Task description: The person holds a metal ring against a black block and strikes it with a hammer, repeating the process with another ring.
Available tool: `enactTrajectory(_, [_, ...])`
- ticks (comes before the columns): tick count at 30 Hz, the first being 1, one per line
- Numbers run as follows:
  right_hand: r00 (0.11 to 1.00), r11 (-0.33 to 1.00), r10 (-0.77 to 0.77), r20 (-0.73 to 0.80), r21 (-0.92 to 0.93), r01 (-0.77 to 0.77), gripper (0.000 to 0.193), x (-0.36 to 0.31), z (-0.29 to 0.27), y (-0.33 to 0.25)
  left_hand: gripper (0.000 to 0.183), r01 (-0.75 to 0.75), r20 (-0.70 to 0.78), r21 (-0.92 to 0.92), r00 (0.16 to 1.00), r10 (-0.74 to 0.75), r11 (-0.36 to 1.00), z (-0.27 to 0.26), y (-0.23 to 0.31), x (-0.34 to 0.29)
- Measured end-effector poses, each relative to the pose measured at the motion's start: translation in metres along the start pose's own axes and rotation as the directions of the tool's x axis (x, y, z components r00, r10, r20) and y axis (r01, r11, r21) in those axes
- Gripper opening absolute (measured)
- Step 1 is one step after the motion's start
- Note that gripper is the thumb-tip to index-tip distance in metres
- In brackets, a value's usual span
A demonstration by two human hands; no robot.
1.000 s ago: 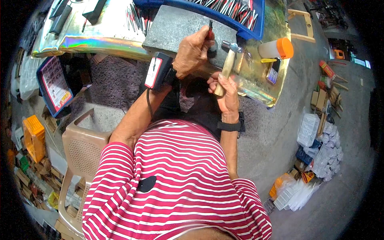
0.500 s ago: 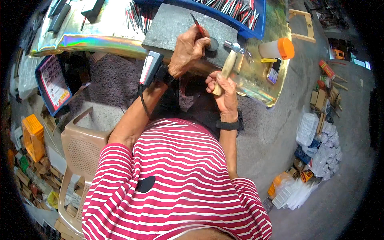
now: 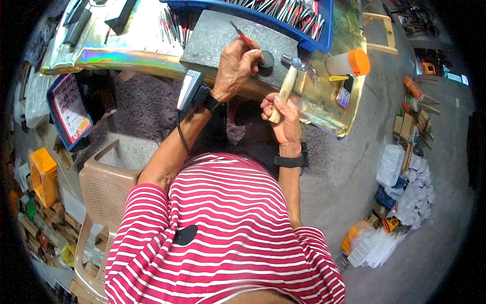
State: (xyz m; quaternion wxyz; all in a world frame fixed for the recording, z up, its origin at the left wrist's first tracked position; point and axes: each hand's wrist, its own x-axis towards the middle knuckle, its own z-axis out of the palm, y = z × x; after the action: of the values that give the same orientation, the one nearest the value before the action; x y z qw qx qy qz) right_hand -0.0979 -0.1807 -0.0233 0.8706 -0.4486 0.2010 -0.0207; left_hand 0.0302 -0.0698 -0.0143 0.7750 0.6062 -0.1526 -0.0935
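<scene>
My left hand (image 3: pixel 234 72) is closed around a slim red-and-black tool (image 3: pixel 244 36), whose dark end points up and away. It rests at the front part of a grey flat block (image 3: pixel 212 43), beside a round dark disc (image 3: pixel 267 60). What lies under the fingertips is hidden. A hammer (image 3: pixel 288 83) with a pale wooden handle is in my right hand (image 3: pixel 286 115), gripped near the handle's lower end. Its metal head is by the block's right front edge, apart from the slim tool.
Behind the block stands a blue tray (image 3: pixel 327 30) of many slim red, black and silver pieces; more such pieces (image 3: pixel 174 28) lie to its left. An orange-lidded jar (image 3: pixel 349 63) is at the right. A brown plastic chair (image 3: pixel 109 185) stands at lower left.
The whole view has shifted slightly. Both hands keep their grips on the slim tool and the hammer, and the slim tool leans a little more to the left.
</scene>
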Motion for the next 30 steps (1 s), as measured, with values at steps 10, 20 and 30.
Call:
enactTrajectory(10, [0.998, 0.999, 0.008, -0.058, -0.030, -0.009, 0.018, -0.0030, 0.0019, -0.0004, 0.004, 0.014, -0.079, 0.035, 0.997, -0.011, 0.999, 0.0064, 0.0000, -0.0038])
enactTrajectory(20, [0.994, 0.988, -0.055, -0.096, -0.147, 0.041, 0.016, -0.0052, 0.0053, 0.0013, 0.002, -0.005, -0.130, -0.032, 0.992, 0.001, 0.999, 0.0059, 0.0045, -0.0036])
enactTrajectory(30, [0.985, 0.952, -0.121, -0.122, -0.296, 0.080, 0.018, -0.0048, 0.0072, 0.0043, 0.002, -0.071, -0.078, 0.135, 0.994, 0.082, 0.988, 0.0057, 0.0026, 0.0000])
